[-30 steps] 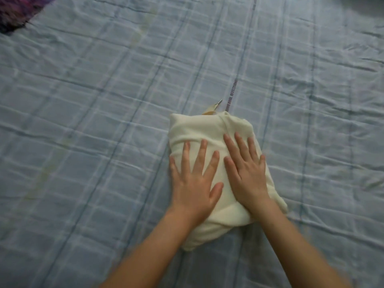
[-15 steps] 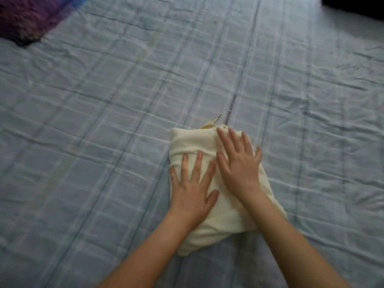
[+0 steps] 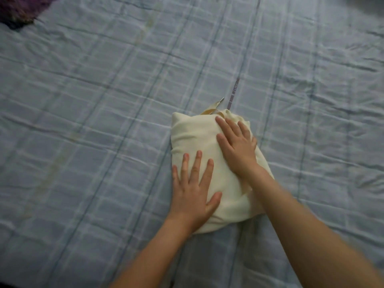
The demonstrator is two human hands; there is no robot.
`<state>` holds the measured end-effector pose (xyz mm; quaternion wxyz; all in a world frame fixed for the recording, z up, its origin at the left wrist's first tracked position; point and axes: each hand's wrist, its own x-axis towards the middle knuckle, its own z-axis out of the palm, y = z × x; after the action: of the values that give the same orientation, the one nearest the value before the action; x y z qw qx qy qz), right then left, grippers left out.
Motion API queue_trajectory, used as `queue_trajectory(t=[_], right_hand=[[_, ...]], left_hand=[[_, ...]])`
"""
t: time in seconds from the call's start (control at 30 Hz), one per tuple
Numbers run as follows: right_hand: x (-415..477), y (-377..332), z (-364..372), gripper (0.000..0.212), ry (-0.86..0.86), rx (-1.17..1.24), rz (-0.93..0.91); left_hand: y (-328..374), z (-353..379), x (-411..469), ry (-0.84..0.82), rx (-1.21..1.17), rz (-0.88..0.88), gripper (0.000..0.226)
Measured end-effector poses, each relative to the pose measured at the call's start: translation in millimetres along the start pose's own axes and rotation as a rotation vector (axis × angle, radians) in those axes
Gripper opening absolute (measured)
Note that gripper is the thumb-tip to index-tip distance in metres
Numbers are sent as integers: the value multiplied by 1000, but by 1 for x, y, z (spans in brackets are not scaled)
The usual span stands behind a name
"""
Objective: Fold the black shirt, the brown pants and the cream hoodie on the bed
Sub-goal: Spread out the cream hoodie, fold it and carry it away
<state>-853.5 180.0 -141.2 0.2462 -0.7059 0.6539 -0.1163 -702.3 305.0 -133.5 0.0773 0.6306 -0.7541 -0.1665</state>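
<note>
Blue checked sheet [image 3: 83,121] covered the bed, with a purple cloth [image 3: 18,9] at eleven o'clock. The folded hoodie [image 3: 193,138] lay just right of centre. The left hand [image 3: 194,192] pressed its seven o'clock corner, fingers straight and spread. The right hand [image 3: 239,150] pressed flat at its one o'clock end.

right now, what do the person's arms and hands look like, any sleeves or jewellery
Both forearms are bare, with no sleeve in view. The left hand and right hand wear no gloves, rings, watch or bracelet that I can see. Nails look short and unpainted.
</note>
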Motion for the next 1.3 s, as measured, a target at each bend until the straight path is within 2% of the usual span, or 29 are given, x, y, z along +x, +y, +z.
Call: queue_trajectory(t=[0.07, 0.13, 0.23, 0.3, 0.4, 0.7, 0.93, 1.07, 1.3], right_hand=[[-15, 7, -17, 58, 10, 17, -87], [-36, 25, -29, 65, -3, 9, -104], [-65, 54, -39, 71, -134, 179, 64], [-78, 67, -38, 75, -177, 235, 127], [-88, 73, -32, 80, -174, 239, 120], [-100, 51, -37, 86, -258, 625, 222], [-158, 15, -45, 82, -101, 825, 286], [-208, -24, -104, 79, 37, 834, 299], [-266, -88, -266, 81, 288, 847, 130]], left_hand=[[-15, -11, -4, 55, -184, -22, 68], [-30, -16, -10, 92, -393, -152, 67], [-43, -15, -21, 63, -774, -355, 71], [-45, -9, -25, 28, -956, -369, 73], [-41, -2, -20, 53, -1002, -372, 78], [-37, -8, -2, 27, -1075, -353, 101], [-36, -48, -37, -27, -1039, -325, 92], [-10, -119, -64, -47, -1065, -258, 86], [85, -283, -76, 63, -1008, -27, 81]])
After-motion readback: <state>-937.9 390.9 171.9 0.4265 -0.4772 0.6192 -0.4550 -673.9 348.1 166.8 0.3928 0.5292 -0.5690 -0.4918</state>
